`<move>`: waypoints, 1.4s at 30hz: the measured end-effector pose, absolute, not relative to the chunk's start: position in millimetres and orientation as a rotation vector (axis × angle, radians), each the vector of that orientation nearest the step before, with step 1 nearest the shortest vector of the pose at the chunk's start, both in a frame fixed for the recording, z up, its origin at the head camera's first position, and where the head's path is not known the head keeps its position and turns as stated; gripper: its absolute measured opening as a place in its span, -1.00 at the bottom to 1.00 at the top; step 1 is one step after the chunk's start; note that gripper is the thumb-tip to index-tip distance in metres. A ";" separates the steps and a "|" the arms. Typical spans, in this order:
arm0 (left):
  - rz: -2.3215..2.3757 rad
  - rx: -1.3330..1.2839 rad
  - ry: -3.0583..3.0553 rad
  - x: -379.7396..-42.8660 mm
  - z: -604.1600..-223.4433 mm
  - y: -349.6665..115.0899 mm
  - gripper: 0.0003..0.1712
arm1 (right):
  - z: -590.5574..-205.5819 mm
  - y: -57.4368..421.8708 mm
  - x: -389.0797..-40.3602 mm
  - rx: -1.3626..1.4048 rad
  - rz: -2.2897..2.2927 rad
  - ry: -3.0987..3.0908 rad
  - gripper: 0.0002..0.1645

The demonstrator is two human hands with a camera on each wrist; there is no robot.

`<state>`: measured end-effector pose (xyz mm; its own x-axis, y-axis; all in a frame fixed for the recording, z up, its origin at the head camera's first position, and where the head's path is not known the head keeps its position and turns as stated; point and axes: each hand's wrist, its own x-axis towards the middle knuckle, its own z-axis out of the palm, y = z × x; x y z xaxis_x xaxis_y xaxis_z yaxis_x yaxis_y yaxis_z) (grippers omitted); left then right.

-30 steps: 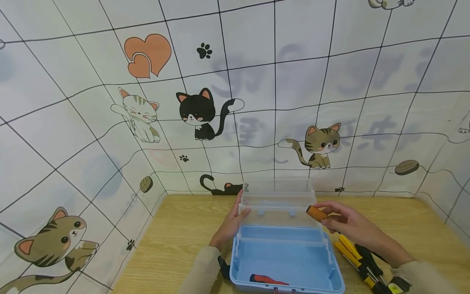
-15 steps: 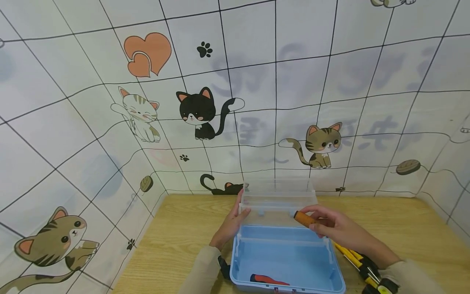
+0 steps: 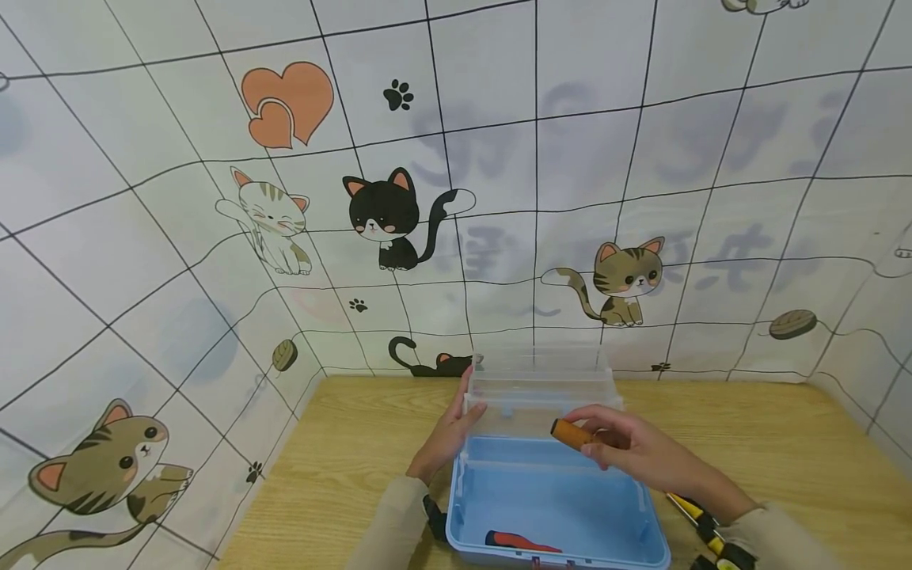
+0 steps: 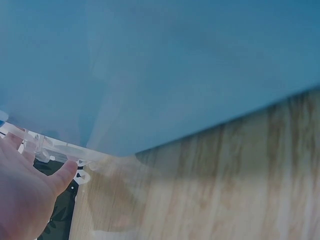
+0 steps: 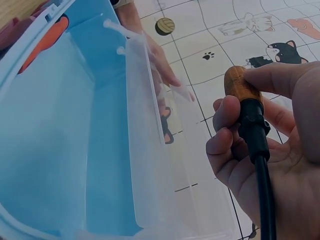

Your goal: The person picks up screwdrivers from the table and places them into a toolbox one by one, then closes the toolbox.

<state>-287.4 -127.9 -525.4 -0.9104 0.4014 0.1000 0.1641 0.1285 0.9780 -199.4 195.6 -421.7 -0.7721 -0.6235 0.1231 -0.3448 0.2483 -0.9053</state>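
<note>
In the head view my right hand (image 3: 634, 450) grips a wooden-handled tool (image 3: 572, 434) above the back right of a light blue toolbox (image 3: 650, 503). The right wrist view shows the tool's black collar (image 5: 254, 131) and a long black shaft or cord running toward the wrist; its exact kind I cannot tell. My left hand (image 3: 450, 431) holds the left edge of the raised clear lid (image 3: 537, 388), thumb in front and the other fingers largely hidden. Inside the toolbox, near its front wall, lies a red and black tool (image 3: 520, 542), probably a screwdriver.
Right of the toolbox lie yellow and black tools (image 3: 701, 524), partly covered by the right forearm. The wooden table (image 3: 342, 475) meets a wall (image 3: 499, 158) printed with cartoon cats just behind the lid. A dark strap or handle (image 3: 435, 518) sits at the box's left side.
My right hand has moved left with the wooden-handled tool, from beside the toolbox's right edge to above its back part. The left hand and the lid have stayed put.
</note>
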 end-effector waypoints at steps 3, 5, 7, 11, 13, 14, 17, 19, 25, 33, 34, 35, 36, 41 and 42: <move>1.878 0.565 2.215 -287.9 -525.8 -127.7 -0.17 | -423.0 193.4 -199.3 -0.909 -1.530 2.259 -0.55; 1.878 0.563 2.220 -288.3 -526.1 -127.3 -0.17 | -423.8 191.8 -199.3 -0.917 -1.528 2.257 -0.55; 1.879 0.561 2.221 -288.8 -526.7 -127.1 -0.17 | -424.0 189.6 -199.1 -0.923 -1.524 2.258 -0.56; 1.854 0.539 2.249 -289.3 -527.0 -127.1 -0.18 | -423.7 183.7 -198.6 -0.933 -1.506 2.258 -0.57; 1.841 0.532 2.262 -289.2 -526.5 -127.0 -0.19 | -423.7 180.2 -198.1 -0.943 -1.501 2.243 -0.57; 1.836 0.529 2.267 -289.0 -526.1 -127.0 -0.20 | -423.8 178.3 -197.9 -0.950 -1.497 2.233 -0.57; 1.833 0.526 2.272 -288.6 -525.2 -126.9 -0.22 | -424.5 172.4 -197.3 -0.969 -1.489 2.203 -0.56; 1.829 0.529 2.280 -288.5 -525.1 -126.7 -0.24 | -425.1 168.4 -197.2 -0.977 -1.485 2.188 -0.56; 1.833 0.549 2.276 -288.8 -526.2 -126.6 -0.25 | -426.3 160.0 -196.9 -0.959 -1.470 2.170 -0.55; 1.839 0.544 2.261 -290.3 -527.0 -128.0 -0.21 | -427.2 151.3 -194.6 -1.013 -1.475 2.099 -0.56; 1.838 0.539 2.260 -290.3 -526.9 -128.2 -0.20 | -427.7 150.0 -194.5 -1.020 -1.477 2.088 -0.57; 1.835 0.537 2.263 -290.3 -527.0 -128.4 -0.19 | -428.1 148.6 -194.3 -1.030 -1.475 2.079 -0.57; 1.831 0.537 2.268 -290.3 -527.0 -128.5 -0.18 | -428.8 147.2 -194.3 -1.038 -1.475 2.074 -0.57; 1.831 0.540 2.264 -290.3 -527.7 -129.0 -0.16 | -432.8 141.7 -193.2 -1.047 -1.452 2.068 -0.57; 1.835 0.539 2.261 -290.3 -527.5 -129.0 -0.16 | -433.6 140.5 -193.1 -1.045 -1.450 2.068 -0.58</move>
<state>-290.3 -129.0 -527.5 -0.9179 0.3872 0.0869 0.1647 0.1725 0.9711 -193.1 140.5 -433.6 -0.6373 -0.7655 0.0881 -0.3437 0.1801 -0.9216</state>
